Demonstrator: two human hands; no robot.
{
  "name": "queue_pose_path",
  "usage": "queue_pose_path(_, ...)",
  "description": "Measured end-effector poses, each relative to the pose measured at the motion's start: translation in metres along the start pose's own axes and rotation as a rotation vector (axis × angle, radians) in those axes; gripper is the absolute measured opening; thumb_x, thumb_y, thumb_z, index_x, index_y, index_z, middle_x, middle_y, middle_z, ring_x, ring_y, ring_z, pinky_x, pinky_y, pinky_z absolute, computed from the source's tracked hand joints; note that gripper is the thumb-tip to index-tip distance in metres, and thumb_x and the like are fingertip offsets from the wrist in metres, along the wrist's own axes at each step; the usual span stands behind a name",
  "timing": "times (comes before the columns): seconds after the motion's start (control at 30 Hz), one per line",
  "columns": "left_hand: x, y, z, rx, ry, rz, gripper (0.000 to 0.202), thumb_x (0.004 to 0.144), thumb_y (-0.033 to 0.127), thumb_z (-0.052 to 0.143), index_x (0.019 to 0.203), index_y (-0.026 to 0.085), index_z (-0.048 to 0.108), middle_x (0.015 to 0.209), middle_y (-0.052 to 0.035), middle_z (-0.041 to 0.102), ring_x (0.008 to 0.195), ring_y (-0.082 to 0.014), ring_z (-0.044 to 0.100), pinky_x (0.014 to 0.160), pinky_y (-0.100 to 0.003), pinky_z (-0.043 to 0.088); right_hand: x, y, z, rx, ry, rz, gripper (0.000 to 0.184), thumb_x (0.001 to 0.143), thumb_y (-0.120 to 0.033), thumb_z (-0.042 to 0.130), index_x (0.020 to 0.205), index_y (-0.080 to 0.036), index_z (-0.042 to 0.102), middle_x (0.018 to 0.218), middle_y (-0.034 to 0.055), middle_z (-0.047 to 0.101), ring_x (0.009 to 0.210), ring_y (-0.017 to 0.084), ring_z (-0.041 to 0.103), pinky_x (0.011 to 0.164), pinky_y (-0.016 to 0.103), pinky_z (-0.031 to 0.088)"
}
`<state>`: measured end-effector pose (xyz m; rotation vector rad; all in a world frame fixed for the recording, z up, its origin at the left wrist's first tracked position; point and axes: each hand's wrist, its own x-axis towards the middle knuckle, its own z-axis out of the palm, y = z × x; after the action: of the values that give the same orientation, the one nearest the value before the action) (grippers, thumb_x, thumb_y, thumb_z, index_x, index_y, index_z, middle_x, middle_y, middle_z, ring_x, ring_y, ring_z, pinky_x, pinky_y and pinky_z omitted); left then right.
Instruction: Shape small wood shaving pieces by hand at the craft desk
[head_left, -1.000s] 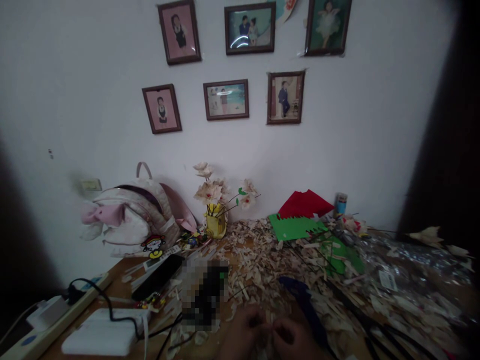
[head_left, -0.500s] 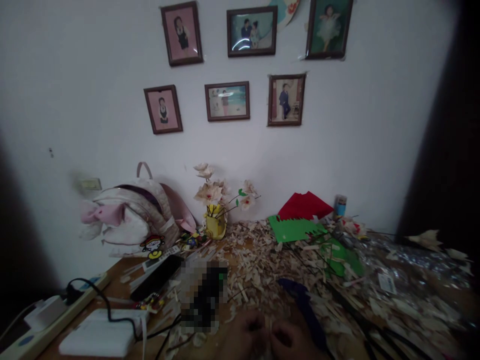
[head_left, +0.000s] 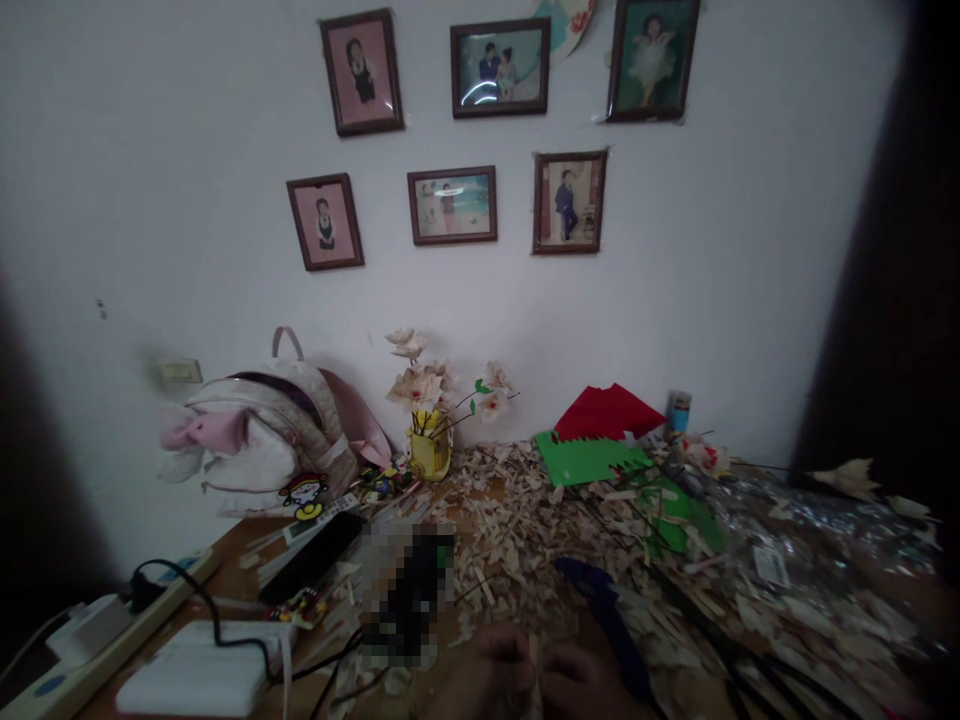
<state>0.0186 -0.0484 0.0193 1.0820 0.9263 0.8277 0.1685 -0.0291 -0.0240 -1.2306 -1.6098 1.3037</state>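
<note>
My left hand (head_left: 496, 672) and my right hand (head_left: 581, 686) sit at the bottom edge of the view, close together. Their fingers pinch a thin pale strip (head_left: 534, 650), probably a wood shaving, though it is mostly hidden. Just beyond them lies a heap of pale wood shavings (head_left: 517, 545) on the wooden table (head_left: 232, 570). A dark blue strip (head_left: 606, 610) lies near my right hand, and long black stems (head_left: 720, 630) run off to the lower right.
A pixelated object (head_left: 409, 590) stands left of my hands beside a black remote-like device (head_left: 311, 558). A white box (head_left: 196, 670) and a power strip (head_left: 120, 635) with cables lie at the left. Further back are a backpack (head_left: 262, 440), pale flowers in a yellow holder (head_left: 429, 452), and green and red paper (head_left: 589, 458).
My fingers have parted slightly, showing the pale strip between them. The whole scene has drifted slightly in view as my head moved.
</note>
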Motion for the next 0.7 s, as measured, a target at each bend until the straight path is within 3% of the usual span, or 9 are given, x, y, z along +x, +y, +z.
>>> queue_pose_path(0.07,0.002,0.0,0.002,-0.108,0.015,0.038,0.029,0.047,0.034,0.069,0.055,0.019,0.045,0.053,0.0056,0.04,0.053,-0.0097,0.036,0.055,-0.025,0.026,0.001,0.004,0.001,0.043,0.004,-0.014,0.024,0.063,-0.039,0.057,0.059,-0.017,0.066,0.056,-0.0012,0.059,0.058,0.014,0.053,0.054,0.022,0.038)
queue_pose_path(0.13,0.004,0.0,0.004,-0.083,0.051,0.065,0.032,0.048,0.037,0.07,0.055,0.019,0.045,0.055,0.0057,0.04,0.055,-0.0106,0.039,0.057,-0.025,0.029,0.001,0.007,0.002,-0.038,0.083,-0.059,0.025,0.066,-0.041,0.054,0.059,-0.018,0.063,0.057,-0.0005,0.06,0.057,0.015,0.054,0.054,0.023,0.04)
queue_pose_path(0.27,0.009,0.001,0.004,0.243,0.172,0.082,0.023,0.055,0.035,0.064,0.059,0.018,0.05,0.061,0.0037,0.048,0.065,-0.0136,0.044,0.064,-0.026,0.033,-0.004,0.005,0.001,-0.33,0.224,-0.235,0.016,0.068,-0.033,0.055,0.065,-0.021,0.065,0.063,0.0025,0.066,0.062,0.018,0.057,0.062,0.026,0.043)
queue_pose_path(0.37,0.012,-0.003,0.005,0.415,0.236,0.056,0.01,0.06,0.025,0.056,0.061,0.017,0.05,0.062,0.0036,0.048,0.066,-0.014,0.045,0.064,-0.025,0.034,-0.01,-0.004,0.0,-0.333,0.232,-0.306,0.008,0.065,-0.029,0.059,0.066,-0.025,0.066,0.067,0.0024,0.068,0.067,0.02,0.058,0.068,0.028,0.044)
queue_pose_path(0.53,0.017,-0.017,0.004,0.485,0.286,0.042,0.005,0.061,0.018,0.05,0.058,0.018,0.047,0.058,0.0047,0.045,0.062,-0.0132,0.044,0.059,-0.025,0.032,-0.017,-0.015,0.003,-0.423,0.279,-0.333,0.007,0.065,-0.025,0.059,0.062,-0.027,0.066,0.067,0.0025,0.067,0.072,0.023,0.059,0.071,0.029,0.043)
queue_pose_path(0.7,0.019,-0.022,0.0,0.461,0.311,0.053,0.003,0.061,0.019,0.051,0.059,0.018,0.052,0.057,0.0043,0.048,0.065,-0.0149,0.047,0.06,-0.025,0.033,-0.013,-0.007,0.007,-0.458,0.28,-0.259,0.008,0.065,-0.026,0.058,0.065,-0.027,0.066,0.071,0.0008,0.069,0.069,0.02,0.059,0.067,0.027,0.043)
